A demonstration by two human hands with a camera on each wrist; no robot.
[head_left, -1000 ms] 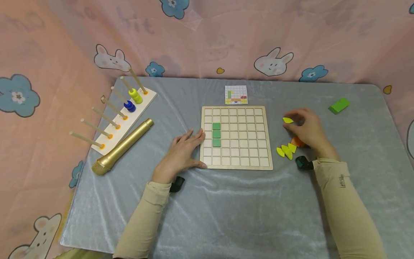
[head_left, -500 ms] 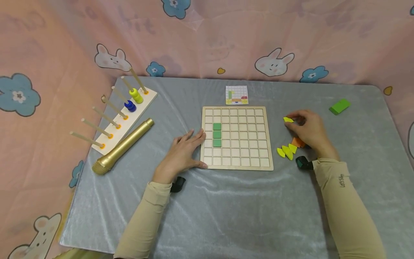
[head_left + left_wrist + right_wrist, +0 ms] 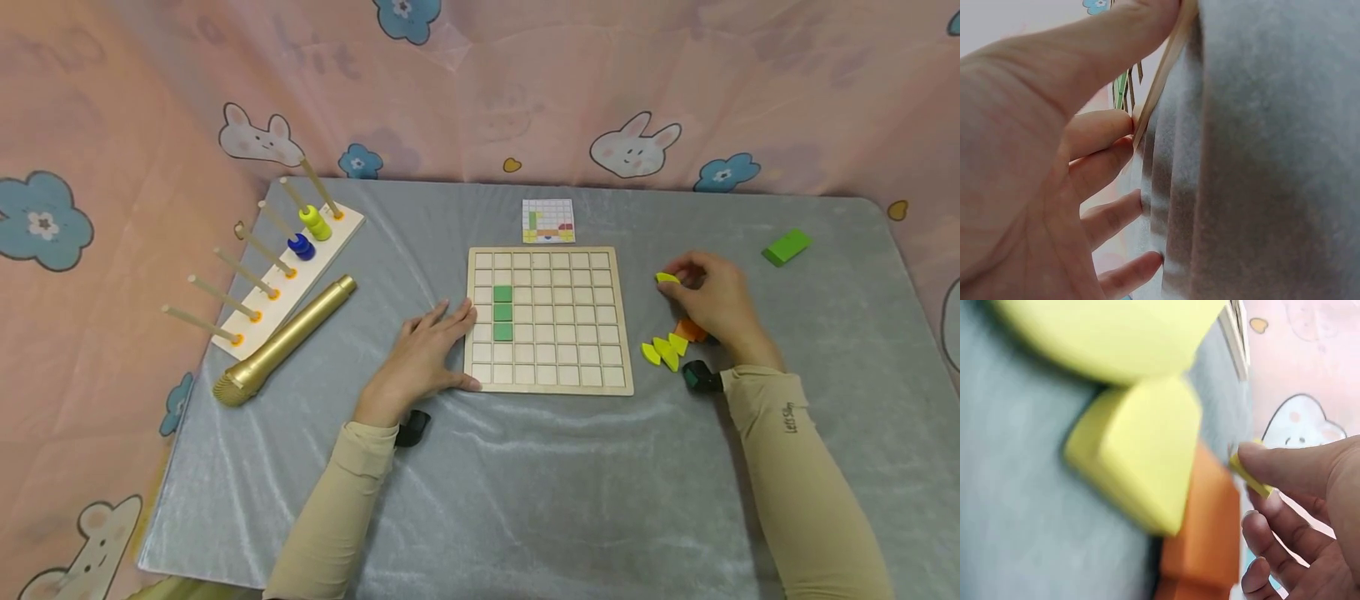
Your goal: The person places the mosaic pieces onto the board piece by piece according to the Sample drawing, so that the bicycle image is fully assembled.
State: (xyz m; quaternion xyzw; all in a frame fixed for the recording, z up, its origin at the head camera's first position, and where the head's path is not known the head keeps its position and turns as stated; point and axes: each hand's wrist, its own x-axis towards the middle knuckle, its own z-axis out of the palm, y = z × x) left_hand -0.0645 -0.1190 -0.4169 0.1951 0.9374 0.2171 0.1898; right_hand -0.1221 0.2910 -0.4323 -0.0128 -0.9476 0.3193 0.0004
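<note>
A square wooden grid board (image 3: 558, 317) lies mid-table with green tiles (image 3: 502, 312) in one column at its left. My left hand (image 3: 420, 358) rests along the board's left edge, fingers spread and thumb at the near corner; the left wrist view shows the thumb and fingertips against the rim. To the right of the board, my right hand (image 3: 716, 304) pinches a small yellow wedge-shaped piece (image 3: 1252, 473) between thumb and fingers. Several yellow pieces (image 3: 665, 352) lie just nearer than that hand. Orange pieces (image 3: 690, 331) are beside them, partly covered by the hand.
Behind the board lies a small pattern card (image 3: 548, 221). At the left stand a white peg rack (image 3: 277, 287) with blue and yellow-green beads and, alongside it, a gold microphone (image 3: 285, 340). A green block (image 3: 787, 247) lies far right. A patterned curtain (image 3: 480, 92) hangs behind the table.
The yellow piece has turned slightly between my right fingers, while that hand stays almost in place. My left hand and the board have not moved.
</note>
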